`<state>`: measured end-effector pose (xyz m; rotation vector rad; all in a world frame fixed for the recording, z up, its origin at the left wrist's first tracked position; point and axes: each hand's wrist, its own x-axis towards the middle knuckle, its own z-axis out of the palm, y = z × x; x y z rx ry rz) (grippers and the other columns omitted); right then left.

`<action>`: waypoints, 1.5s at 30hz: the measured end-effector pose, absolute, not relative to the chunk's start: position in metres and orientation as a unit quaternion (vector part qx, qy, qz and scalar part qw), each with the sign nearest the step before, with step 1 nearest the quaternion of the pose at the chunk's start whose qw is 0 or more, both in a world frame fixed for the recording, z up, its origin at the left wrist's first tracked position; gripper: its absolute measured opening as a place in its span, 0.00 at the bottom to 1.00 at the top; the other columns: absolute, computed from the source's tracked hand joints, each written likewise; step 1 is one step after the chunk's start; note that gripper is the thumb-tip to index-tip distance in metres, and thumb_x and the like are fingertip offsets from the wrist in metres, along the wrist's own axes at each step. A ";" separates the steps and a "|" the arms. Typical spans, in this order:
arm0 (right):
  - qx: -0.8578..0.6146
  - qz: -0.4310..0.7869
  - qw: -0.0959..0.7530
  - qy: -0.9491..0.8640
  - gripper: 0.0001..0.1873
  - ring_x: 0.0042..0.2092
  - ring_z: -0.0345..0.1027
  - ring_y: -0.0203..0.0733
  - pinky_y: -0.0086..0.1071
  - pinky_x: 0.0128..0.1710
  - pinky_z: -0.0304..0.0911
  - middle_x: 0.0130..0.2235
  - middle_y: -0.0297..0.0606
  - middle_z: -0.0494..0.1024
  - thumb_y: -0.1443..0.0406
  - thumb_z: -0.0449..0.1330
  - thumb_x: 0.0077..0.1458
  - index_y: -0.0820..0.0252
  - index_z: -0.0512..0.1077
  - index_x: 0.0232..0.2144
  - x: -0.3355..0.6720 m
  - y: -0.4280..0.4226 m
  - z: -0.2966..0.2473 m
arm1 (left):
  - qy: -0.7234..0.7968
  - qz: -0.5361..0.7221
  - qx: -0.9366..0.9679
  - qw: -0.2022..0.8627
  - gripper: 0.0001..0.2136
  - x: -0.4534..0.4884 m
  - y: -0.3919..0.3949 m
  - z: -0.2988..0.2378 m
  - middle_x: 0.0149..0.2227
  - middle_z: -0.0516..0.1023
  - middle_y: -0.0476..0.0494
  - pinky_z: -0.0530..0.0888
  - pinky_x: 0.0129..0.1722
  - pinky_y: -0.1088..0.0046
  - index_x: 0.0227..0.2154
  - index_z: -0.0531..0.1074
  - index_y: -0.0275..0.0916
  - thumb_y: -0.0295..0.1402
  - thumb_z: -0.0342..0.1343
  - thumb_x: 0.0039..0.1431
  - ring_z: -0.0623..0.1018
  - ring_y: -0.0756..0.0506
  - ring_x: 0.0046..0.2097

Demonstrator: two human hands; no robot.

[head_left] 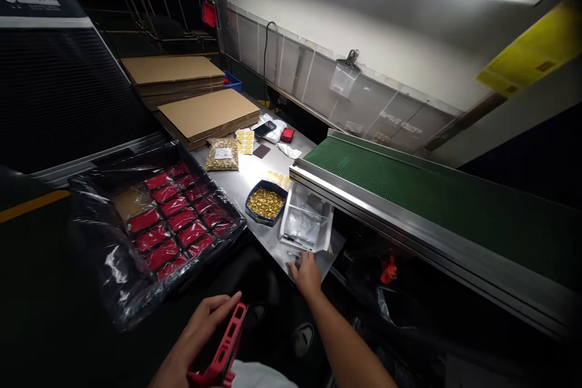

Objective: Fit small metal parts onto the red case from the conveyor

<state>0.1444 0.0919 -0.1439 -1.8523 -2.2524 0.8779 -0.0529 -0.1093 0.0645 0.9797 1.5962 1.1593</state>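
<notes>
Red part gripped at near left – right hand apart, at the near edge of the table.
The left hand [197,330] is closed around the red part [227,341], a slotted piece held above the floor; its long axis slants from near left to far right, roughly toward the right hand [308,276]. The right hand lies to the far right of the part, not touching it, fingers curled at the table [268,239] just in front of the white tray [328,232]. A small metal piece [291,253] lies by those fingertips – whether they pinch anything cannot be told. The right hand is nearer the tray; the left alone bears the part.
</notes>
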 end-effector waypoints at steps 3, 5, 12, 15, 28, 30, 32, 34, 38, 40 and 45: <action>-0.598 0.234 0.000 -0.767 0.14 0.51 0.64 0.53 0.43 0.51 0.61 0.49 0.51 0.69 0.64 0.59 0.58 0.68 0.71 0.44 0.135 0.103 -0.162 | 0.664 0.452 0.370 0.467 0.39 -0.057 -0.114 0.079 0.57 0.57 0.40 0.80 0.31 0.70 0.59 0.66 0.56 0.62 0.62 0.42 0.71 0.32 0.51; -0.587 0.209 -0.021 -0.782 0.11 0.51 0.63 0.51 0.42 0.49 0.61 0.48 0.50 0.69 0.63 0.56 0.61 0.67 0.72 0.41 0.133 0.106 -0.171 | 0.675 0.459 0.356 0.454 0.36 -0.058 -0.117 0.082 0.57 0.56 0.40 0.81 0.30 0.69 0.59 0.66 0.59 0.56 0.65 0.44 0.73 0.37 0.44; -0.536 0.152 -0.081 -0.827 0.10 0.49 0.64 0.48 0.42 0.50 0.60 0.45 0.48 0.71 0.67 0.52 0.63 0.68 0.71 0.40 0.133 0.112 -0.181 | 0.660 0.431 0.476 0.390 0.43 -0.075 -0.126 0.058 0.58 0.56 0.39 0.81 0.42 0.68 0.62 0.60 0.60 0.39 0.73 0.41 0.66 0.28 0.59; -0.548 0.146 -0.091 -0.819 0.10 0.47 0.67 0.47 0.41 0.48 0.62 0.44 0.45 0.73 0.66 0.53 0.63 0.67 0.71 0.40 0.131 0.115 -0.177 | 0.657 0.438 0.482 0.380 0.42 -0.077 -0.122 0.058 0.58 0.57 0.39 0.80 0.45 0.67 0.61 0.61 0.59 0.40 0.72 0.43 0.66 0.29 0.59; -0.604 0.213 -0.007 -0.768 0.09 0.49 0.66 0.48 0.41 0.50 0.61 0.45 0.47 0.73 0.65 0.56 0.60 0.65 0.70 0.41 0.110 0.113 -0.172 | 0.686 0.453 0.439 0.362 0.37 -0.068 -0.107 0.069 0.57 0.60 0.44 0.82 0.41 0.73 0.57 0.67 0.62 0.41 0.72 0.41 0.67 0.32 0.58; -0.595 0.248 0.022 -0.764 0.08 0.50 0.65 0.51 0.42 0.51 0.60 0.44 0.48 0.73 0.66 0.57 0.58 0.65 0.72 0.39 0.110 0.112 -0.164 | 0.687 0.431 0.504 0.298 0.37 -0.072 -0.106 0.068 0.57 0.62 0.43 0.77 0.52 0.70 0.59 0.65 0.59 0.42 0.71 0.45 0.67 0.34 0.60; -0.579 0.295 0.060 -0.758 0.08 0.48 0.66 0.51 0.41 0.50 0.60 0.42 0.47 0.73 0.66 0.57 0.57 0.65 0.72 0.39 0.109 0.107 -0.147 | 0.672 0.411 0.568 0.239 0.35 -0.075 -0.104 0.068 0.57 0.63 0.41 0.71 0.60 0.63 0.61 0.62 0.53 0.43 0.67 0.50 0.67 0.34 0.60; -0.554 0.353 0.104 -0.747 0.10 0.43 0.68 0.47 0.37 0.45 0.63 0.39 0.44 0.74 0.63 0.54 0.60 0.63 0.71 0.40 0.107 0.098 -0.121 | 0.646 0.393 0.625 0.194 0.33 -0.077 -0.100 0.070 0.58 0.61 0.38 0.63 0.65 0.57 0.63 0.60 0.45 0.41 0.64 0.56 0.65 0.35 0.62; -0.493 0.444 0.182 -0.726 0.18 0.39 0.69 0.40 0.31 0.40 0.66 0.38 0.38 0.74 0.54 0.49 0.65 0.58 0.73 0.41 0.109 0.069 -0.041 | 0.600 0.397 0.677 0.155 0.29 -0.075 -0.090 0.075 0.59 0.58 0.34 0.60 0.67 0.55 0.62 0.58 0.33 0.29 0.58 0.58 0.60 0.35 0.64; -0.467 0.482 0.226 -0.706 0.17 0.39 0.69 0.39 0.31 0.41 0.66 0.38 0.37 0.73 0.53 0.51 0.65 0.56 0.74 0.43 0.112 0.054 0.004 | 0.582 0.407 0.688 0.148 0.30 -0.073 -0.084 0.078 0.59 0.59 0.35 0.58 0.68 0.54 0.61 0.58 0.32 0.24 0.56 0.55 0.59 0.35 0.65; -0.434 0.642 0.367 -0.514 0.19 0.32 0.69 0.33 0.22 0.31 0.67 0.33 0.34 0.75 0.59 0.68 0.52 0.54 0.72 0.46 0.125 0.032 0.085 | 0.539 0.424 0.708 0.167 0.32 -0.066 -0.071 0.083 0.59 0.59 0.36 0.57 0.69 0.52 0.62 0.58 0.32 0.22 0.56 0.52 0.59 0.36 0.65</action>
